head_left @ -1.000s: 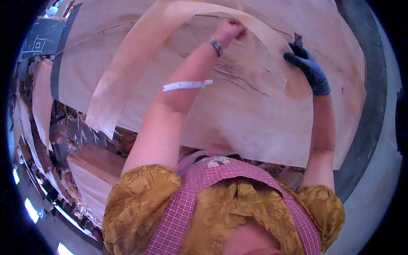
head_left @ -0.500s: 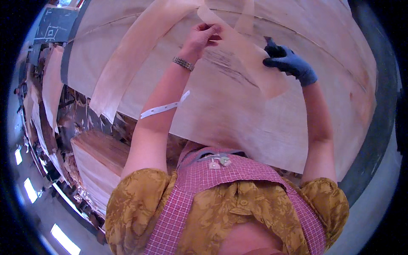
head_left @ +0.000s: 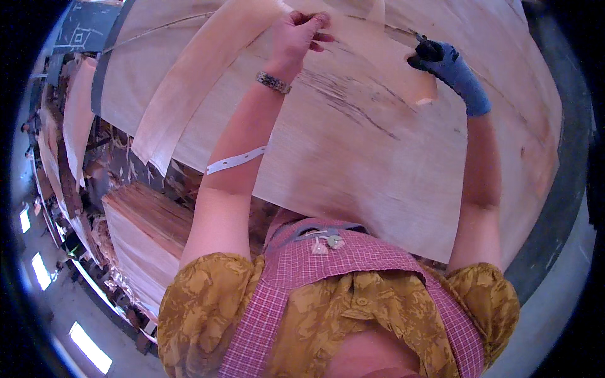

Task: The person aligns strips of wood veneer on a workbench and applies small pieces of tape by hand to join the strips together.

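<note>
Left hand (head_left: pixel 297 41), bare, has thumb and forefinger pinched together on what appears to be the edge of a loose wood piece (head_left: pixel 391 57); its other fingers are loosely curled. Right hand (head_left: pixel 444 63), gloved, is closed around a small dark tool (head_left: pixel 420 38) whose exact kind cannot be told, beside the far end of the same piece. This thin piece lies between the two hands, over the upper part of a large wood sheet (head_left: pixel 353 176) spread across the dark tabletop (head_left: pixel 570 126). To the left, a long wood strip (head_left: pixel 201 69) slants over the sheet, its lower end near the sheet's front edge; whether it joins the loose piece near the left hand is unclear.

Judged from the layout, work stands partway: the large sheet is spread out, while the loose piece is in handling, its right end curled. Dark streaks (head_left: pixel 353 107) lie open on the sheet, and a long seam (head_left: pixel 167 30) crosses it farther off. What else is left cannot be told.

Count: two hands, one glove, one tool, one loose piece, one long strip, one large sheet on top (any layers beneath are uncountable), one watch (head_left: pixel 273 82), one white band (head_left: pixel 236 160) across the left forearm, and one checked apron (head_left: pixel 328 258).
</note>
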A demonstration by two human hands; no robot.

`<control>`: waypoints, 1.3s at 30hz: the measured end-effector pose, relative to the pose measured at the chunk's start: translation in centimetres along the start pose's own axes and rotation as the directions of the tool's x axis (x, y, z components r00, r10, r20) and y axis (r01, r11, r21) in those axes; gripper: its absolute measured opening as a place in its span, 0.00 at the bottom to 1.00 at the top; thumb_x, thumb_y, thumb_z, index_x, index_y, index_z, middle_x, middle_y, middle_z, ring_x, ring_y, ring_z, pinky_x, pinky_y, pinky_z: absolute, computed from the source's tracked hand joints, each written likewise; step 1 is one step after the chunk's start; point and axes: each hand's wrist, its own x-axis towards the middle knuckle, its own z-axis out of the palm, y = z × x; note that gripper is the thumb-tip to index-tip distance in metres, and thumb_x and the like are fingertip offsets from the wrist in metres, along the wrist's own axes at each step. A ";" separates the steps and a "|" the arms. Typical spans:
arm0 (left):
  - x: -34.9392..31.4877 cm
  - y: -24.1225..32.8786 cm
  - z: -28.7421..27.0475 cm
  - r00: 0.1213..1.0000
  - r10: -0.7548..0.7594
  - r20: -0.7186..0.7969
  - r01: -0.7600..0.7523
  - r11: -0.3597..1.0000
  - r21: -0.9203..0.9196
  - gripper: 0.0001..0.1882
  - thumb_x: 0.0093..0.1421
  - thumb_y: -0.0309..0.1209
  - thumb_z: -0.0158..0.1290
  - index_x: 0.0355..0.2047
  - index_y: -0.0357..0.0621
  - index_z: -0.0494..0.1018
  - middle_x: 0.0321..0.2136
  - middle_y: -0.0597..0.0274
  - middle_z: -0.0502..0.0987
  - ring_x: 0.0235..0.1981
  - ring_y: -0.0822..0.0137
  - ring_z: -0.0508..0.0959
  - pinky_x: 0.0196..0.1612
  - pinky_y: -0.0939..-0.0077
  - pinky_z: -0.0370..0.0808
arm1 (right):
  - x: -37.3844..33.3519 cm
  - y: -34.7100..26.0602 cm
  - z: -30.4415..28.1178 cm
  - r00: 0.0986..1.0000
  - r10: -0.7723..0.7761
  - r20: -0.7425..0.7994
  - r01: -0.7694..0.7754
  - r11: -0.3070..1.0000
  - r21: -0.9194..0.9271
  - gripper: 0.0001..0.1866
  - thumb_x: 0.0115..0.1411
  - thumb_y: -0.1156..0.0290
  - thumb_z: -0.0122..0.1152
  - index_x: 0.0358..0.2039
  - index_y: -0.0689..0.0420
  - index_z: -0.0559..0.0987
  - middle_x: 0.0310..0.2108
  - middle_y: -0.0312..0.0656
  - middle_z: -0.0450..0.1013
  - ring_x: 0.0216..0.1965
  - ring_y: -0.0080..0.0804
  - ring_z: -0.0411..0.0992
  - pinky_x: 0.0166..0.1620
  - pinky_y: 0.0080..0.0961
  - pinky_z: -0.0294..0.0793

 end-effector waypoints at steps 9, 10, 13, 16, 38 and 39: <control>-6.5 -3.3 -4.2 0.978 -0.202 -0.055 0.208 0.965 0.160 0.12 0.60 0.38 0.58 0.35 0.41 0.75 0.28 0.66 0.77 0.22 0.74 0.75 0.23 0.80 0.70 | -5.1 -2.5 6.3 0.933 -0.067 0.354 -0.087 0.912 0.401 0.12 0.53 0.67 0.68 0.35 0.61 0.81 0.28 0.33 0.77 0.32 0.17 0.70 0.41 0.22 0.73; -8.0 -4.3 -5.4 0.969 -0.239 -0.054 0.245 0.955 0.164 0.12 0.59 0.37 0.58 0.35 0.41 0.74 0.28 0.66 0.76 0.21 0.74 0.74 0.23 0.80 0.69 | -6.5 -2.9 8.2 0.903 -0.082 0.421 -0.108 0.906 0.408 0.14 0.54 0.66 0.69 0.37 0.61 0.80 0.29 0.34 0.77 0.34 0.18 0.70 0.43 0.23 0.73; -12.6 -5.8 -9.6 0.932 -0.345 -0.107 0.361 0.904 0.227 0.14 0.58 0.36 0.59 0.39 0.41 0.73 0.28 0.65 0.76 0.22 0.74 0.74 0.22 0.79 0.70 | -10.8 -5.1 13.6 0.903 -0.027 0.429 -0.194 0.865 0.464 0.20 0.54 0.66 0.70 0.43 0.62 0.77 0.37 0.36 0.76 0.37 0.19 0.70 0.45 0.22 0.72; -15.9 -4.7 -12.1 0.881 -0.305 -0.362 0.447 0.784 0.430 0.20 0.57 0.34 0.59 0.47 0.39 0.68 0.32 0.62 0.75 0.26 0.72 0.75 0.25 0.77 0.72 | -12.7 -5.3 17.0 0.983 0.035 0.180 -0.118 0.873 0.473 0.20 0.55 0.68 0.68 0.46 0.62 0.75 0.41 0.39 0.75 0.39 0.22 0.71 0.44 0.23 0.73; -5.6 -2.1 3.8 0.951 -0.055 -0.303 -0.013 0.976 -0.219 0.17 0.63 0.29 0.52 0.50 0.43 0.63 0.39 0.61 0.73 0.37 0.69 0.76 0.36 0.75 0.75 | -12.4 -14.7 21.1 0.925 -0.229 0.304 -0.184 0.429 0.884 0.20 0.58 0.70 0.65 0.50 0.57 0.72 0.34 0.33 0.76 0.22 0.15 0.66 0.25 0.17 0.68; -5.8 -2.5 3.9 0.952 -0.037 -0.304 -0.023 0.982 -0.190 0.16 0.63 0.29 0.53 0.50 0.44 0.64 0.38 0.62 0.74 0.38 0.68 0.76 0.36 0.74 0.75 | -12.7 -14.7 20.8 0.908 -0.206 0.364 -0.247 0.439 0.864 0.18 0.59 0.69 0.64 0.49 0.57 0.73 0.32 0.32 0.76 0.22 0.15 0.66 0.25 0.17 0.68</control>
